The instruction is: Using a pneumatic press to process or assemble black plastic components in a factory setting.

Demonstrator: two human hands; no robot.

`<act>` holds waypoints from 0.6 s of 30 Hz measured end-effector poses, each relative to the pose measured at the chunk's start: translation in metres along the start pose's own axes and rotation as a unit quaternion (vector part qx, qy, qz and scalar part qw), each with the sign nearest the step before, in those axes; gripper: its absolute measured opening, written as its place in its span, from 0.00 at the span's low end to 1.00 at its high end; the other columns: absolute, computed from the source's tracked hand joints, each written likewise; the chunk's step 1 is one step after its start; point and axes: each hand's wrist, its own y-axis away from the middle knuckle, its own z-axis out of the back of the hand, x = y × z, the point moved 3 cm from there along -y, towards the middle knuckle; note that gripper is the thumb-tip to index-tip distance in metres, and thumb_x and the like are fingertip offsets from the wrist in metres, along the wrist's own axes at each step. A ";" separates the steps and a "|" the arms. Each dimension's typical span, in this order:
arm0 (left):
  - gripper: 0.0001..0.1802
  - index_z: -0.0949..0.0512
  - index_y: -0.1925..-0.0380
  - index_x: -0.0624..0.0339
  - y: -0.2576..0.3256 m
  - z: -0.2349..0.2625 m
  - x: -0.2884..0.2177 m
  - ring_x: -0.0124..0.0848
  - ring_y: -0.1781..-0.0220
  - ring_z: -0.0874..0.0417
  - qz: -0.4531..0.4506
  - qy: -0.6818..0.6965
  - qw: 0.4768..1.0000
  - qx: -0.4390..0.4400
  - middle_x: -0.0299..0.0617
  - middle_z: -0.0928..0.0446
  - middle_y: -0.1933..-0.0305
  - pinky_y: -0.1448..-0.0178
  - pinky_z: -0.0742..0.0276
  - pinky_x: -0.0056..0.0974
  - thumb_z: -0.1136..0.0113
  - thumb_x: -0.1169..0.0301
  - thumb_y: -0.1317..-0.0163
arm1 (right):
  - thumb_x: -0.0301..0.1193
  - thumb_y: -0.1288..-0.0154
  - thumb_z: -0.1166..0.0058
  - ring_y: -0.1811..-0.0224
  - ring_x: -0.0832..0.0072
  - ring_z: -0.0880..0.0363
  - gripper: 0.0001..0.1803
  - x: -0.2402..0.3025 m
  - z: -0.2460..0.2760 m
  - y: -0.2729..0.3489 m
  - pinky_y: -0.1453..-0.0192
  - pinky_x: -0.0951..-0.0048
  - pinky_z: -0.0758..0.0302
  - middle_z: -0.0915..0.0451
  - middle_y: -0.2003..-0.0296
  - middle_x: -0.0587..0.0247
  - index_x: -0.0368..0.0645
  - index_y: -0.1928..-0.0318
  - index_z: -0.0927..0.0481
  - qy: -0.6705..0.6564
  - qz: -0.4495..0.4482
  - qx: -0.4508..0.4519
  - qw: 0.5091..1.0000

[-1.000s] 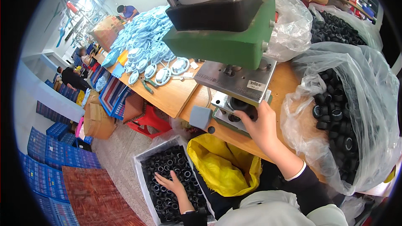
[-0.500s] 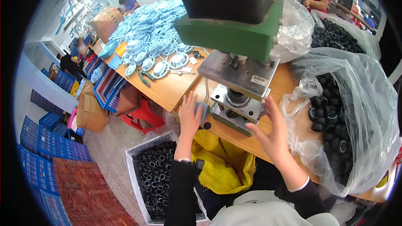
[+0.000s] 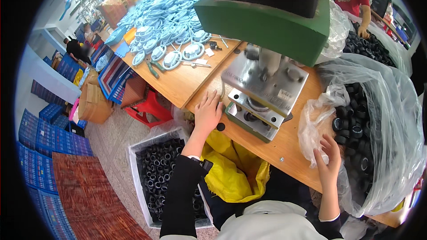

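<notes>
The hands are well apart: the left hand [image 3: 208, 112] lies palm down with fingers extended at the wooden table's [image 3: 291, 149] near edge, left of the green press [image 3: 262, 26] and its steel die set [image 3: 267, 80]; the right hand [image 3: 328, 160], fingers loosely spread, is beside the clear plastic bag [image 3: 393, 106] of black cylindrical parts [image 3: 356, 131], contact unclear. Black rings [image 3: 155, 171] fill a white crate [image 3: 134, 184] at near left.

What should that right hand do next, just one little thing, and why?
Perhaps the right hand should reach into the clear plastic bag for one of the black round pieces. The hand looks open and empty, and it is close to the pieces showing there, while the left hand is over by the green press.
</notes>
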 end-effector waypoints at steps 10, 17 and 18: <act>0.19 0.28 0.50 0.65 0.034 0.030 -0.010 0.47 0.36 0.35 -0.081 0.059 0.981 -0.169 0.49 0.32 0.39 0.36 0.42 0.51 0.48 0.66 0.38 | 0.20 0.48 0.40 0.50 0.67 0.23 0.27 0.001 0.013 0.004 0.48 0.69 0.28 0.25 0.50 0.56 0.37 0.45 0.29 0.006 0.022 -0.022 0.999; 0.14 0.26 0.59 0.64 0.086 0.027 -0.062 0.46 0.50 0.27 -0.128 0.065 0.989 -0.031 0.47 0.27 0.51 0.48 0.33 0.46 0.40 0.71 0.45 | 0.20 0.49 0.40 0.52 0.67 0.22 0.25 -0.009 0.024 0.004 0.49 0.69 0.27 0.24 0.52 0.56 0.37 0.47 0.28 0.031 0.014 -0.024 0.999; 0.15 0.26 0.59 0.63 0.093 0.029 -0.067 0.45 0.52 0.26 -0.130 0.082 0.987 -0.038 0.47 0.27 0.52 0.49 0.31 0.45 0.39 0.70 0.46 | 0.20 0.49 0.40 0.52 0.67 0.22 0.25 -0.009 0.024 0.004 0.49 0.70 0.27 0.24 0.52 0.56 0.37 0.47 0.27 0.033 0.013 -0.018 0.999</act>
